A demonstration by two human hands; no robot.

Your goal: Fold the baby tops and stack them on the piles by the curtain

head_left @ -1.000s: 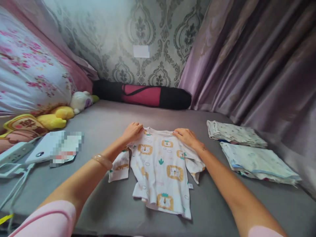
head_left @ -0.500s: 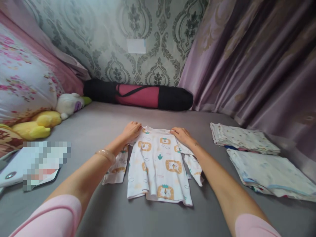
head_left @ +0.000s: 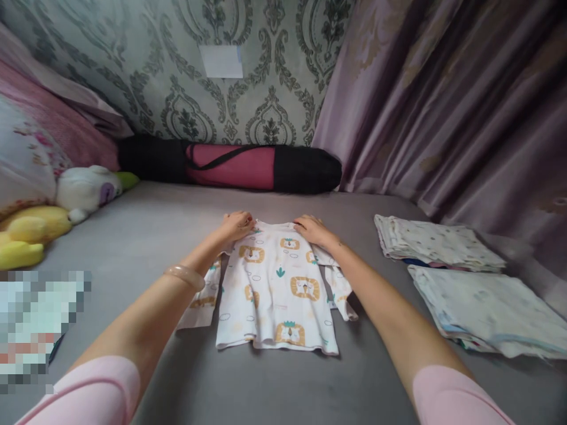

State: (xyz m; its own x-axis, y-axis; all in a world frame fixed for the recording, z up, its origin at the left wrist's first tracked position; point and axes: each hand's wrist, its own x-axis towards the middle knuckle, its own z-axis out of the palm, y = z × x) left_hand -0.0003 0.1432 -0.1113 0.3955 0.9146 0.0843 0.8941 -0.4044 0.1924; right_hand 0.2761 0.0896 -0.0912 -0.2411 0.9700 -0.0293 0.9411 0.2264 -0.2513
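A small white long-sleeved shirt [head_left: 277, 283] with orange lion faces and green leaf prints is spread front up on the grey sheet, its collar away from me. My left hand [head_left: 239, 224] is closed on the shirt's left shoulder, beside the collar. At the opposite shoulder, my right hand [head_left: 313, 227] pinches the fabric with bent fingers. Both sleeves hang down beside the shirt's body, partly hidden under my forearms. The hem lies toward me with slight waves.
Two stacks of folded clothes, a farther pile [head_left: 438, 242] and a nearer pile [head_left: 487, 307], lie at right. A black and pink long bag [head_left: 230, 167] rests against the wall. Plush toys [head_left: 86, 192] and a blurred flat object [head_left: 39, 324] are at left.
The view has turned slightly, so the toys and flat object sit farther left. Both hands still grip the shoulders, a little closer together, and the shirt's front looks smoother.
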